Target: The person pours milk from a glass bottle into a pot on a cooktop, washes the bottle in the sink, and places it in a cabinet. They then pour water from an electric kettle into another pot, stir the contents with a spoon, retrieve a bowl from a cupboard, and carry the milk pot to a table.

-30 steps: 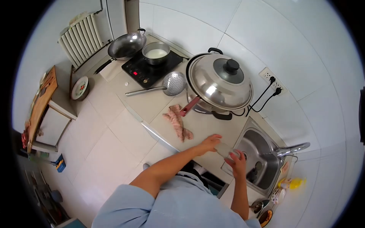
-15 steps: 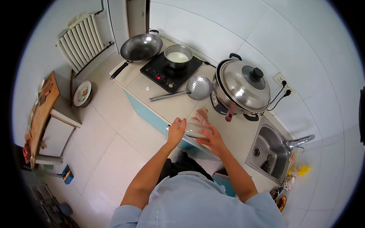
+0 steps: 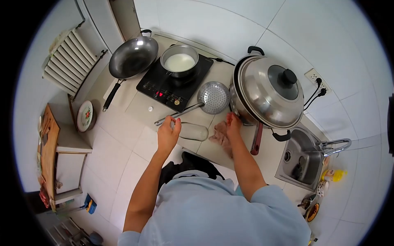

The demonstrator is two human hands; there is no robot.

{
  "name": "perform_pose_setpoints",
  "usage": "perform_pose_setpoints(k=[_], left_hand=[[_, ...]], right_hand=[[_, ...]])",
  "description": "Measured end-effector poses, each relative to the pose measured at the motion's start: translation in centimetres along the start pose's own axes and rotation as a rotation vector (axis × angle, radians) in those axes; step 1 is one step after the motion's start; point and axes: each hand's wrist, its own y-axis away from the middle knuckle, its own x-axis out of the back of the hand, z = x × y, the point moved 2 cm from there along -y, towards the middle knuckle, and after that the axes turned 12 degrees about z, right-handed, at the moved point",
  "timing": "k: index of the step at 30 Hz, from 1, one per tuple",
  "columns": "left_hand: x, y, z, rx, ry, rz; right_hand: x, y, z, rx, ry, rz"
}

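Observation:
My left hand (image 3: 168, 133) is closed around the neck of a clear glass bottle (image 3: 194, 131) over the counter's front edge. The bottle's wide end points right; whether it touches the counter I cannot tell. Beside the large lidded steel pot (image 3: 258, 88), my right hand (image 3: 234, 124) has its fingers bent together close to the pot's base. What they hold, if anything, is hidden. A crumpled pinkish cloth (image 3: 221, 136) lies between the bottle and my right wrist. Just beyond the bottle rests a perforated skimmer (image 3: 214, 97), its handle reaching toward my left hand.
A small pot of white liquid (image 3: 179, 62) stands on a lit induction cooker (image 3: 156, 88). To its left is a wok (image 3: 133, 57). A small white cap-like object (image 3: 150, 108) lies near the counter's edge. The sink (image 3: 301, 160) is at the right.
My right hand has let go of the bottle and moved up beside the large pot. My left hand has carried the bottle left, nearer the skimmer's handle. The camera view has shifted.

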Motion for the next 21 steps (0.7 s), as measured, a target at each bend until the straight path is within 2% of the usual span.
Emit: perform_pose_setpoints(k=[4,5,6,12,14,18,20,21], left_hand=[[-1.2,-1.8,0.1,-0.002,-0.021,-0.072],[-1.3,-2.2,0.4,-0.067,0.005,-0.077],[-1.4,-2.7,0.7,-0.138,0.031,-0.079],[-1.7,-4.8,1.1,-0.152,0.022,-0.182],[-1.5,-5.6,1.3,-0.183,-0.006,-0.193],[-1.2,-6.5,1.2,-0.212,-0.025,-0.196],[-1.2,-6.7,1.1,-0.208,-0.008,-0.2],[-1.2,-6.6,1.0,-0.199,0.006,-0.211]], right_hand=[[-0.8,0.6,-0.9,-0.001,-0.011,0.111],[-0.9,0.9,-0.9,-0.019,-0.046,0.149],[-1.2,1.0,-0.6,-0.019,-0.053,0.156],[-3.1,0.1,0.0,-0.037,-0.097,0.102],[-3.5,-0.6,0.4,-0.069,-0.395,0.195],[-4.3,-0.7,0.3,-0.027,-0.327,0.23],[-4.7,-1.3,0.5,-0.149,-0.123,0.186],[-4.9,-1.8,0.9,-0.153,-0.118,0.184]])
